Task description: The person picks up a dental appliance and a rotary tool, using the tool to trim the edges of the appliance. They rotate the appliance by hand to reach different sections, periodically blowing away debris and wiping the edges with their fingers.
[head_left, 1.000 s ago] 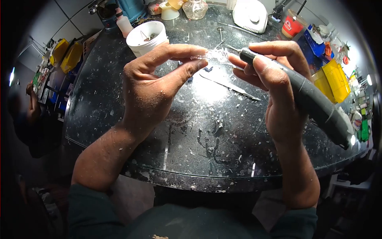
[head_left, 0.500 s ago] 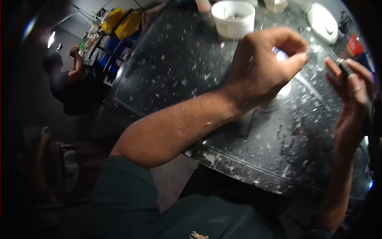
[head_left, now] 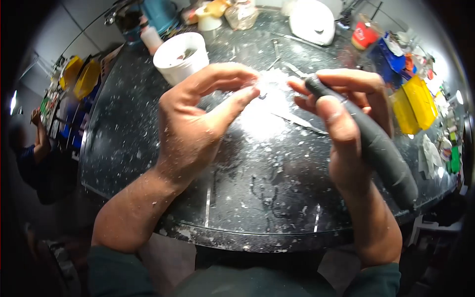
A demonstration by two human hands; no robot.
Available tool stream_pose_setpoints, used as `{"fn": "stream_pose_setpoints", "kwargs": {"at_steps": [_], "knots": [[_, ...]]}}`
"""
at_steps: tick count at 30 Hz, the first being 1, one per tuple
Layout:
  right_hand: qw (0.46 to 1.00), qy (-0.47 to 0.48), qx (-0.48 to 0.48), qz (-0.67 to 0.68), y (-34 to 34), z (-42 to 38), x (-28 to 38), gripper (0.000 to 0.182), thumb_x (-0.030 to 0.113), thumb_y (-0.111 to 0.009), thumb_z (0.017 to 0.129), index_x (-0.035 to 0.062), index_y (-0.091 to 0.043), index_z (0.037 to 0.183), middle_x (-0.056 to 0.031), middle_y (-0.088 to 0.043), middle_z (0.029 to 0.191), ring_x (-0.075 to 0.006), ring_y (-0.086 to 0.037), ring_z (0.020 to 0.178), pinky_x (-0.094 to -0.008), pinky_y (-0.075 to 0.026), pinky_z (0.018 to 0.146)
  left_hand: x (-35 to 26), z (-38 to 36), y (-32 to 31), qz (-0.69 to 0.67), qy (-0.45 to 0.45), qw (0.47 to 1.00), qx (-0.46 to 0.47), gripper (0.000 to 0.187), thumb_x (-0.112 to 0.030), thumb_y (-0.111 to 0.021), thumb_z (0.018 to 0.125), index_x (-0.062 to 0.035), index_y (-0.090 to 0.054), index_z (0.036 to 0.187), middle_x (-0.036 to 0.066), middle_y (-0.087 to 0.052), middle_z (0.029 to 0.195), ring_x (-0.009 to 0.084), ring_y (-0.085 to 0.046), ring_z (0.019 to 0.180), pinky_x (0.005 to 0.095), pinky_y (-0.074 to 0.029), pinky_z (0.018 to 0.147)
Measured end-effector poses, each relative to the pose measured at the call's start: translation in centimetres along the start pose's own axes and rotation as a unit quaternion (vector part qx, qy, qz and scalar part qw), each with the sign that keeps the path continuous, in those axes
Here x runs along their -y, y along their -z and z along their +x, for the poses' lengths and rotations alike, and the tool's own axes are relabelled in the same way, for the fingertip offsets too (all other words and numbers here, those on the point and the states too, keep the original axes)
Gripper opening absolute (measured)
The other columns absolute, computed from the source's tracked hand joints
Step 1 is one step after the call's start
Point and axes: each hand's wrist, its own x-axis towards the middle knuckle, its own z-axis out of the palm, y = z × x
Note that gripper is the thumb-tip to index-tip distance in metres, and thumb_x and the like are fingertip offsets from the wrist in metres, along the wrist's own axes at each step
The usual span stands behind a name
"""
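My left hand [head_left: 198, 114] is raised over the black worktop [head_left: 247, 198], thumb and fingertips closed in a pinch. Something small shows at those fingertips, too blurred to name. My right hand [head_left: 354, 116] is wrapped around a thick, dark grey handpiece [head_left: 381, 148], which looks like a rotary tool. Its narrower end points up and left toward my left hand, apart from it. Below and between the hands, a brightly lit patch of white dust covers the worktop. A slim flat tool [head_left: 299, 121] lies by that patch. White flecks cling to my left hand and forearm.
A white tub [head_left: 182, 57] stands left of centre, with a pale bottle [head_left: 150, 37] behind it. At the back are a glass jar [head_left: 241, 15], a white rounded device [head_left: 311, 22] and a red cup [head_left: 365, 33]. Yellow bins [head_left: 415, 105] flank both sides. Another person [head_left: 42, 153] is at far left.
The view has swung right and levelled, bringing both hands nearer the middle. The handpiece now shows along its length in my right hand. My left hand keeps its pinch.
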Motion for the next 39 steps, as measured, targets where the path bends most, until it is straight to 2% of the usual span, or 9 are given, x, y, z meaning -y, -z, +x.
{"fn": "stream_pose_setpoints", "kwargs": {"at_steps": [5, 10, 11, 12, 14, 21, 26, 27, 39], "knots": [[0.999, 0.02, 0.005, 0.035, -0.1, 0.0, 0.5, 0.033, 0.017, -0.057, 0.094, -0.0037, -0.05, 0.118, -0.018, -0.063, 0.101, -0.0321, -0.071, 0.098, -0.0408, -0.06, 0.086, 0.6, 0.1, 0.1, -0.042, -0.045, 0.998, -0.031, 0.019, -0.004, -0.075, 0.087, -0.0028, -0.072, 0.107, 0.008, -0.075, 0.101, 0.0133, -0.07, 0.096, 0.0272, -0.055, 0.086], [0.998, 0.053, 0.012, 0.019, 0.6, 0.4, 0.6, 0.034, 0.018, -0.054, 0.095, -0.0024, -0.048, 0.122, -0.0165, -0.063, 0.096, -0.0374, -0.07, 0.1, -0.045, -0.059, 0.09, -0.1, 0.3, 0.4, -0.01, -0.053, 0.998, -0.041, 0.024, 0.001, -0.07, 0.09, 0.0047, -0.067, 0.113, 0.016, -0.072, 0.107, 0.0205, -0.07, 0.101, 0.0309, -0.056, 0.093], [0.955, 0.026, -0.043, 0.291, -0.5, 0.1, -0.2, 0.034, 0.016, -0.053, 0.095, -0.0027, -0.049, 0.123, -0.0166, -0.062, 0.095, -0.0384, -0.07, 0.102, -0.0448, -0.06, 0.089, -0.1, 0.3, 0.5, -0.014, -0.068, 0.997, -0.04, 0.023, 0.001, -0.07, 0.09, 0.0049, -0.067, 0.113, 0.016, -0.072, 0.107, 0.0211, -0.07, 0.102, 0.0311, -0.056, 0.093], [0.955, 0.026, -0.04, 0.292, -0.4, 0.1, 0.0, 0.034, 0.016, -0.053, 0.095, -0.0027, -0.049, 0.123, -0.0166, -0.062, 0.095, -0.0384, -0.07, 0.102, -0.0448, -0.06, 0.089, 0.0, 0.3, 0.5, -0.014, -0.068, 0.997, -0.043, 0.023, 0.001, -0.07, 0.09, 0.0049, -0.067, 0.113, 0.016, -0.072, 0.107, 0.0211, -0.07, 0.102, 0.0311, -0.056, 0.093], [0.999, 0.026, -0.021, 0.035, 0.0, 0.3, 1.2, 0.034, 0.015, -0.053, 0.095, -0.0029, -0.049, 0.123, -0.0166, -0.062, 0.095, -0.0383, -0.07, 0.101, -0.0445, -0.06, 0.089, 0.1, 0.3, 0.8, 0.012, -0.079, 0.997, -0.019, 0.024, 0.001, -0.07, 0.09, 0.0041, -0.067, 0.114, 0.016, -0.072, 0.108, 0.0217, -0.07, 0.104, 0.0324, -0.056, 0.094], [0.998, 0.031, -0.016, 0.061, 0.0, 0.0, 0.9, 0.032, 0.014, -0.055, 0.094, -0.0025, -0.05, 0.121, -0.0154, -0.062, 0.095, -0.0365, -0.07, 0.101, -0.0451, -0.059, 0.09, 0.3, 0.6, 0.5, 0.013, -0.15, 0.987, -0.061, 0.019, -0.005, -0.076, 0.086, -0.0033, -0.074, 0.105, 0.009, -0.075, 0.103, 0.015, -0.07, 0.098, 0.0285, -0.055, 0.087], [0.998, 0.034, -0.017, 0.052, -0.3, 0.0, 0.5, 0.03, 0.012, -0.055, 0.094, -0.002, -0.049, 0.119, -0.0174, -0.062, 0.102, -0.0333, -0.07, 0.101, -0.0424, -0.059, 0.091, 0.3, 0.5, 0.8, 0.001, -0.094, 0.993, -0.071, 0.019, -0.005, -0.076, 0.086, -0.0031, -0.074, 0.105, 0.009, -0.075, 0.1, 0.0148, -0.07, 0.097, 0.0293, -0.056, 0.085], [0.992, 0.04, -0.047, 0.11, -0.5, 0.0, 0.0, 0.025, 0.003, -0.064, 0.089, -0.0003, -0.056, 0.112, -0.0124, -0.066, 0.1, -0.0195, -0.069, 0.097, -0.0295, -0.055, 0.081, 0.3, 0.6, 0.7, 0.006, -0.086, 0.993, -0.076, 0.019, -0.006, -0.076, 0.087, -0.0033, -0.074, 0.106, 0.01, -0.075, 0.099, 0.0146, -0.071, 0.097, 0.0286, -0.056, 0.084], [0.996, 0.054, -0.037, 0.065, -0.2, 0.3, -0.7, 0.024, 0.005, -0.064, 0.091, 0.0011, -0.057, 0.113, -0.0122, -0.066, 0.1, -0.018, -0.069, 0.094, -0.0292, -0.056, 0.078, 0.8, 0.9, 0.9, 0.04, -0.053, 0.995, -0.079, 0.018, -0.011, -0.074, 0.09, -0.0035, -0.074, 0.106, 0.009, -0.075, 0.1, 0.0147, -0.071, 0.096, 0.028, -0.056, 0.084]]}}
